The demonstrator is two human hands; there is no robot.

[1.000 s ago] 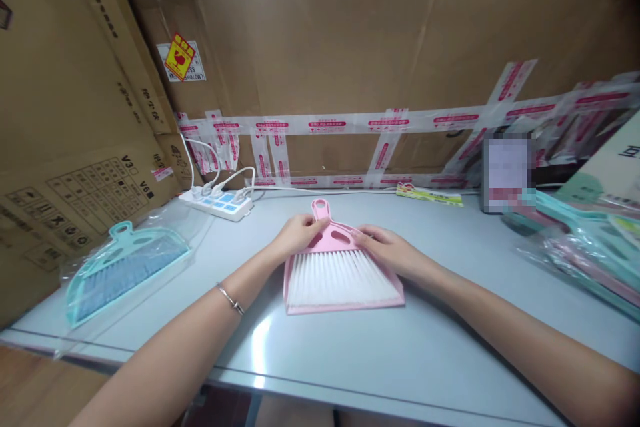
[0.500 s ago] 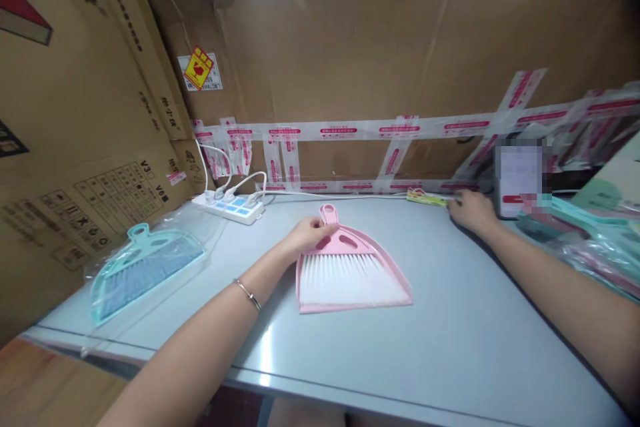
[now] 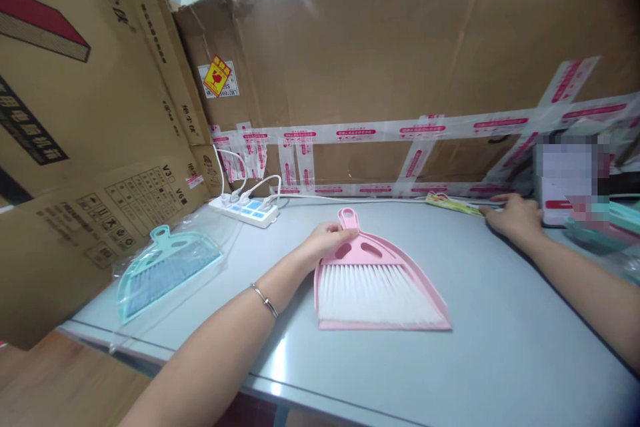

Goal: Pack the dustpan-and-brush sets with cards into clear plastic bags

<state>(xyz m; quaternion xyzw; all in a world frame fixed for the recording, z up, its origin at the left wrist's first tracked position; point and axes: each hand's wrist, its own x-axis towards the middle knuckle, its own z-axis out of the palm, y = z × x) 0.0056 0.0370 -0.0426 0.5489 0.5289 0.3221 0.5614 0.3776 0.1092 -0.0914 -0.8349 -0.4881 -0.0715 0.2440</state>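
A pink dustpan with a white-bristled brush clipped in it (image 3: 377, 283) lies flat in the middle of the grey table (image 3: 490, 347). My left hand (image 3: 327, 243) rests on its handle end, fingers curled over the pink rim. My right hand (image 3: 515, 215) is stretched to the far right back of the table, fingers lying flat beside a yellow-green strip of labels (image 3: 453, 203) and close to a white blurred box (image 3: 567, 180).
A teal dustpan and brush set in a clear bag (image 3: 167, 267) lies at the left. A white power strip (image 3: 247, 210) with cables sits at the back left. Taped cardboard walls (image 3: 380, 67) close in the back and left. More bagged teal sets (image 3: 607, 227) lie at the right edge.
My right hand left the pink dustpan and moved to the back right near the label strip. My left hand stayed on the handle. The view shifted left.
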